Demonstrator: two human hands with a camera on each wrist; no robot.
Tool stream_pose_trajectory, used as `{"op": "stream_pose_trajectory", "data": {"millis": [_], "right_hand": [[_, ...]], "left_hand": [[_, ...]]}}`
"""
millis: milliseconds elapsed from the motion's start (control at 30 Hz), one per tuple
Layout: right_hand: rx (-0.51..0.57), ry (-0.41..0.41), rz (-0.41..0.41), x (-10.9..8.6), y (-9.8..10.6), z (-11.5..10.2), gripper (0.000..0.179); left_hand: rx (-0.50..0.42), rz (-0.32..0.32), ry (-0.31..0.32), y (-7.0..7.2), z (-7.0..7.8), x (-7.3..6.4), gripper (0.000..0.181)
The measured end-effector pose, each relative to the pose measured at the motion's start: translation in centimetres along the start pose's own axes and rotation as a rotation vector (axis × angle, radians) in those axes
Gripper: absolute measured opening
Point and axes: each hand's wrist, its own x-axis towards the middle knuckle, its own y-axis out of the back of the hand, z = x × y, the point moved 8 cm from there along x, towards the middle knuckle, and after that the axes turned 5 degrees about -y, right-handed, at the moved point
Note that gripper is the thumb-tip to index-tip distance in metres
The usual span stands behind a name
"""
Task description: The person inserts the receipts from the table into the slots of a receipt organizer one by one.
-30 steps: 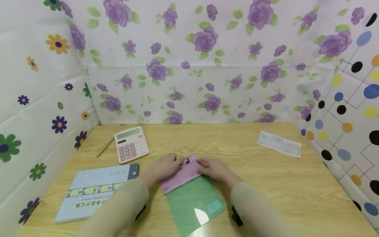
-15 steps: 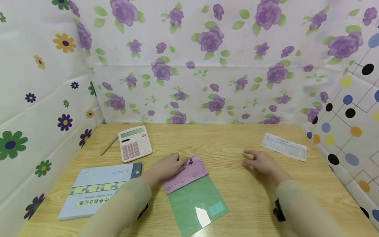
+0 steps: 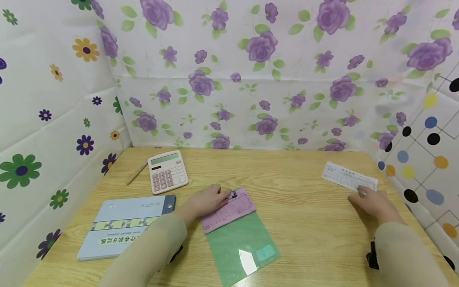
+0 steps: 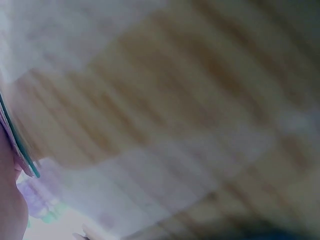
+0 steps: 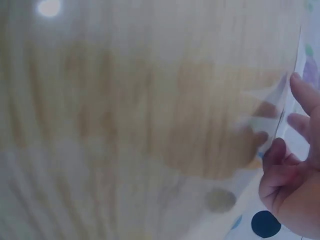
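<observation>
My left hand [image 3: 209, 202] grips the left side of a pink printed slip pad [image 3: 229, 211], its thumb beside a small black clip [image 3: 234, 194]. The pad lies across the upper end of a green translucent sheet [image 3: 240, 247]. In the left wrist view, part of the left hand [image 4: 12, 200] shows at the edge, against the stacked edges. My right hand [image 3: 374, 204] is at the lower right edge of a white printed slip [image 3: 348, 176], fingertips touching it or just above. In the right wrist view, the right hand's [image 5: 295, 170] thumb and fingers are apart.
A pink and white calculator [image 3: 167, 173] lies at the back left, beside a light brown pen [image 3: 137, 172]. Nearer me is a blue journal book [image 3: 123, 223], partly covered by the left sleeve. Patterned cloth walls [image 3: 251, 99] border the wooden table [image 3: 297, 223].
My right hand has left the pink pad and moved right to the white slip. The left hand stays on the pad. The whole view has shifted slightly.
</observation>
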Motion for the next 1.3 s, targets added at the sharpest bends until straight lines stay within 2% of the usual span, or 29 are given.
{"op": "stream_pose_trajectory", "data": {"millis": [67, 233, 433, 633, 800, 900, 1133, 1300], "right_hand": [[-0.013, -0.01, -0.017, 0.1, -0.1, 0.7, 0.088], [-0.051, 0.064, 0.003, 0.0, -0.2, 0.3, 0.08], [-0.069, 0.178, 0.013, -1.2, -1.0, -2.3, 0.07], [-0.046, 0.288, 0.0, -3.1, -2.0, -5.9, 0.057], [-0.024, 0.35, 0.003, -4.6, -2.7, -7.5, 0.049], [-0.007, 0.365, -0.004, -5.2, -3.0, -7.8, 0.046], [-0.011, 0.309, -0.029, -6.0, -3.9, -7.4, 0.05], [-0.008, 0.329, -0.012, -6.8, -3.7, -7.7, 0.046]], "left_hand": [[0.001, 0.015, -0.009, 0.0, 0.1, 0.0, 0.039], [-0.005, 0.043, -0.024, 0.1, 0.1, -0.1, 0.036], [0.007, 0.078, -0.041, 0.1, -0.2, -0.2, 0.035], [0.038, 0.08, -0.039, 0.1, -0.4, -0.5, 0.036], [0.05, 0.082, -0.043, 0.0, -0.3, -0.4, 0.035], [0.055, 0.08, -0.043, -0.1, -0.2, -0.2, 0.033], [0.052, 0.075, -0.04, -0.2, -0.1, 0.0, 0.03], [0.054, 0.084, -0.048, -0.1, 0.2, 0.0, 0.032]]}}
